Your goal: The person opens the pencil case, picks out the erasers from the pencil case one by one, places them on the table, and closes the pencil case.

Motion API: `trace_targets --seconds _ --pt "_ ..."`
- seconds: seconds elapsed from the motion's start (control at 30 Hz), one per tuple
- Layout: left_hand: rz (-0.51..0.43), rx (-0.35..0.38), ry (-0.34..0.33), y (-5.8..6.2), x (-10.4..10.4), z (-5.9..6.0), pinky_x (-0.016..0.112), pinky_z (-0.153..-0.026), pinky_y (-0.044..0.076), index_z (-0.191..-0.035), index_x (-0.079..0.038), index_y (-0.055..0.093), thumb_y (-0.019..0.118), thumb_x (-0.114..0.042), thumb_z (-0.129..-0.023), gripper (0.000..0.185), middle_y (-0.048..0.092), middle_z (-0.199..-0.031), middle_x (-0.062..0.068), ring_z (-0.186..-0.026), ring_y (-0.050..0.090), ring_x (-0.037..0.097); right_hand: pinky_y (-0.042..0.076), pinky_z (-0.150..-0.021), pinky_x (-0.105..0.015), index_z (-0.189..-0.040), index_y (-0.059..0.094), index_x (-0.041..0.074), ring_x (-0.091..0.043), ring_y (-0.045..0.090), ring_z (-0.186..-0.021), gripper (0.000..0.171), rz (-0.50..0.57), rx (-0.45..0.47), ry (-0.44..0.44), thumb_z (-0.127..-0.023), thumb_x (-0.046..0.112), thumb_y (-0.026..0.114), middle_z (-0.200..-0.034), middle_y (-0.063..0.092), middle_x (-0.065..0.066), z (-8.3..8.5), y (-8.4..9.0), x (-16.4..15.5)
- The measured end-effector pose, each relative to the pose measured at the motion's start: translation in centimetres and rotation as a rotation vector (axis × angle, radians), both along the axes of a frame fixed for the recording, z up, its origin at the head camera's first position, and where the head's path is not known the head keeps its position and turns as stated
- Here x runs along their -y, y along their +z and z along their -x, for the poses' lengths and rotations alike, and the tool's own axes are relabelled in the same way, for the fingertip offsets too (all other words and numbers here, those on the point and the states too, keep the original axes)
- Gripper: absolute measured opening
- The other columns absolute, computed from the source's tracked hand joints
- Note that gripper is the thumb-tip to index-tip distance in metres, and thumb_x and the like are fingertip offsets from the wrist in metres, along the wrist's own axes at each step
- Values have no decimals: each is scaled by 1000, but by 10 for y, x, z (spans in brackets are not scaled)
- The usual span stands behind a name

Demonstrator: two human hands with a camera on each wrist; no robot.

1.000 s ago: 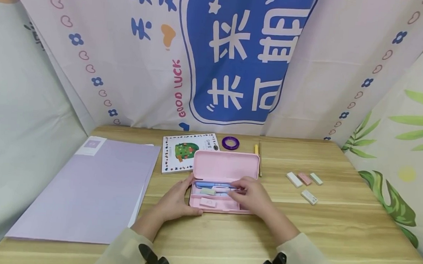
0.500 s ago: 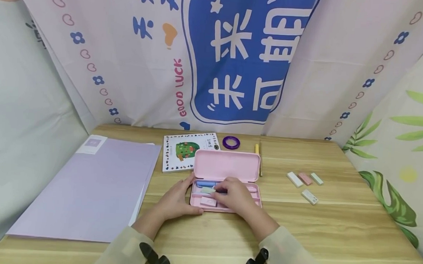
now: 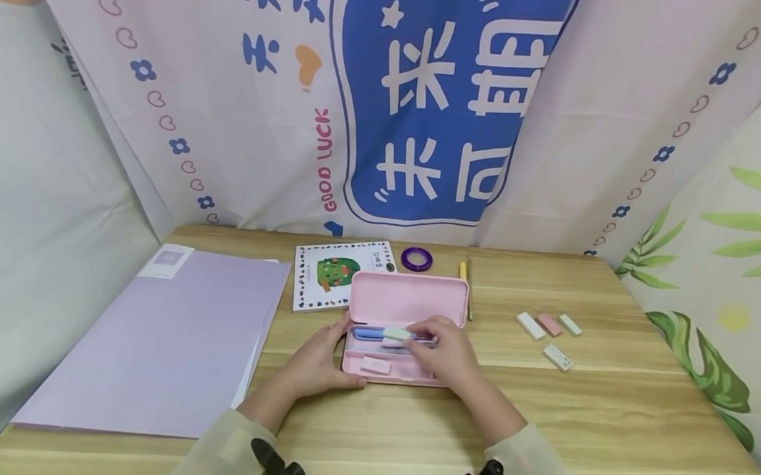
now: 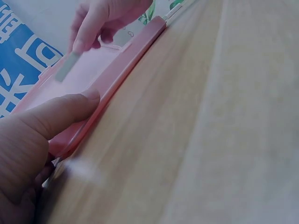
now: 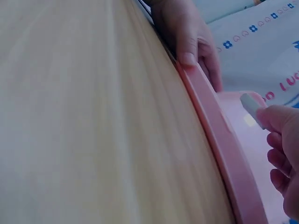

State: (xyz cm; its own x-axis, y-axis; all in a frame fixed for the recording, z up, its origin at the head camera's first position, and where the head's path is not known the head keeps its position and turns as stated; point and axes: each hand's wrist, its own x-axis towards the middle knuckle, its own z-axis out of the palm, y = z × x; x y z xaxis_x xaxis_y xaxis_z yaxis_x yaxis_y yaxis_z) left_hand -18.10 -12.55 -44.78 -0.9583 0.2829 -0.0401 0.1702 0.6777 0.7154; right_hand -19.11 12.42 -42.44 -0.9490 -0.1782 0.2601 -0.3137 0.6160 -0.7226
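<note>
A pink pencil case point(image 3: 409, 300) lies with its lid up on the table. My left hand point(image 3: 312, 361) grips its left end, thumb point(image 4: 86, 103) along the front wall. Between thumb and fingers, my right hand point(image 3: 450, 350) pinches a pale green eraser point(image 3: 397, 334), which shows raised over the case in both wrist views point(image 5: 252, 105). A blue pen point(image 3: 367, 334) lies in the back compartment, partly covered by the eraser and right hand. In the front compartment rests a light pink eraser point(image 3: 375, 366). The case's right end is hidden behind my right hand.
Several erasers point(image 3: 549, 324) lie to the right. Behind the case are a picture booklet point(image 3: 309, 291), a purple tape roll point(image 3: 416, 259), and a yellow pen point(image 3: 463, 270) beside a thin pencil point(image 3: 470, 299). A large lilac folder point(image 3: 155, 348) covers the table's left side.
My right hand moved left to the green eraser in the case, took hold of it, and brought it up and to the right. My left hand stays on the case.
</note>
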Motion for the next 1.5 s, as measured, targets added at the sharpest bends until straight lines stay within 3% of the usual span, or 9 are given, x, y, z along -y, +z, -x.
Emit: trace_targets --seconds 0.17,0.47,0.63,0.73,0.9,1.03,1.23,1.37,1.5 --pt "1 -11 -7 -1 -2 0 56 -116 31 -158 -17 17 89 -50 -62 125 38 -156 13 -142 36 39 47 -69 -19 -98 75 7 -11 56 -81 20 76 -29 -91 -79 13 79 -89 69 -5 -6 4 -43" --pt "-3 -5 0 -2 -2 -1 56 -116 31 -158 -16 18 89 -51 -62 125 38 -156 15 -142 36 40 43 -64 -11 -101 75 3 4 49 -78 22 46 -123 -332 -82 12 78 -91 66 -6 -4 1 -132" --pt "-6 1 9 -2 -1 -3 57 -116 31 -158 -18 18 89 -52 -61 125 37 -157 14 -143 35 41 42 -59 -15 -111 74 5 8 46 -73 32 -9 -15 -512 -87 26 73 -93 65 5 -7 2 -180" --pt "-2 4 11 -2 -1 -3 58 -116 31 -158 -18 17 89 -52 -61 126 36 -157 13 -143 34 41 40 -61 -17 -116 71 5 9 44 -72 39 -59 66 -575 -89 33 69 -88 60 13 -12 2 -207" --pt "3 2 11 -2 0 -3 57 -116 31 -158 -18 17 89 -52 -62 125 36 -157 14 -142 35 41 41 -61 -13 -118 68 0 13 45 -70 46 -97 159 -579 -91 36 67 -84 60 16 -17 -5 -236" --pt "0 5 15 -3 0 -2 59 -116 30 -158 -18 17 88 -52 -63 124 36 -157 15 -143 33 42 43 -59 -15 -119 66 -4 9 47 -69 50 -113 213 -560 -92 38 65 -89 68 2 -18 -10 -246" --pt "3 7 10 -3 -1 -2 59 -116 30 -158 -17 17 88 -52 -63 124 35 -158 15 -143 32 43 46 -70 -27 -120 63 -4 -15 59 -85 51 -198 281 -478 -94 39 62 -108 68 -22 -19 -14 -250" --pt "0 0 4 -2 -1 -1 57 -116 30 -158 -17 17 88 -52 -62 124 36 -157 14 -143 34 41 47 -77 -36 -120 62 -6 -32 61 -99 50 -215 304 -453 -95 38 61 -114 65 -27 -18 -17 -251" --pt "6 1 4 0 -2 0 57 -116 31 -158 -18 17 88 -53 -62 124 37 -157 14 -143 35 40 45 -77 -34 -126 57 -6 -34 58 -103 57 -183 327 -472 -95 42 58 -118 62 -28 -19 -15 -249"
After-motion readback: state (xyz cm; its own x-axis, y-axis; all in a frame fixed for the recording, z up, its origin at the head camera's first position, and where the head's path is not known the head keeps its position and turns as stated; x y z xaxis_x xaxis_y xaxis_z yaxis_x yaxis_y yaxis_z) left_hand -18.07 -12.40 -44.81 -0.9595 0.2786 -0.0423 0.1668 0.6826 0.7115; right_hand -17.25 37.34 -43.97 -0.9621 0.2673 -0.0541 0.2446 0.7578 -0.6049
